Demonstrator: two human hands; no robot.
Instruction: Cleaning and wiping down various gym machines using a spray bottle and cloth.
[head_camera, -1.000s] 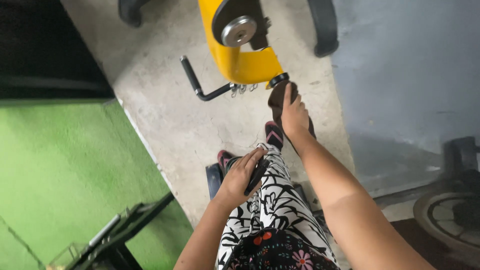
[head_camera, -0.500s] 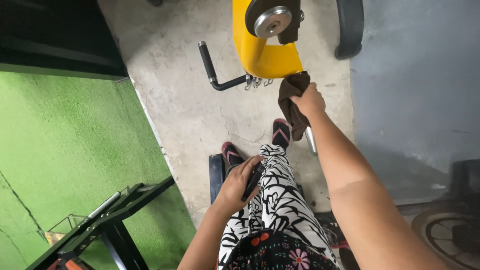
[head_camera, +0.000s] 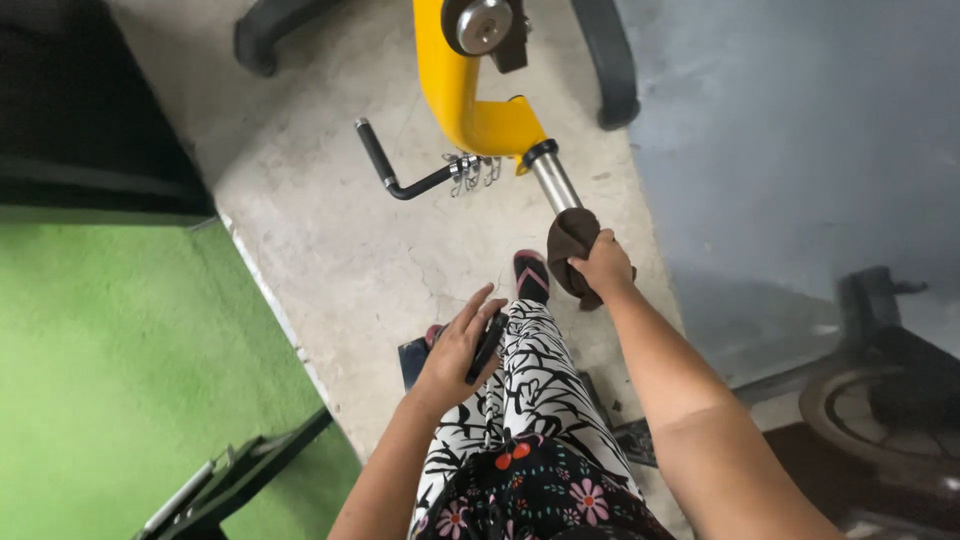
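Cloth (head_camera: 570, 248): brown, soft, light, likely easy to bunch; wrapped around steel bar (head_camera: 553, 182) below yellow frame (head_camera: 470, 100). Right hand (head_camera: 603, 266) closed on cloth, gripping through it at bar's lower end. Left hand (head_camera: 462, 345) loosely curled over black handle (head_camera: 488, 345), fingers partly spread. Concrete floor (head_camera: 330, 240) beneath.
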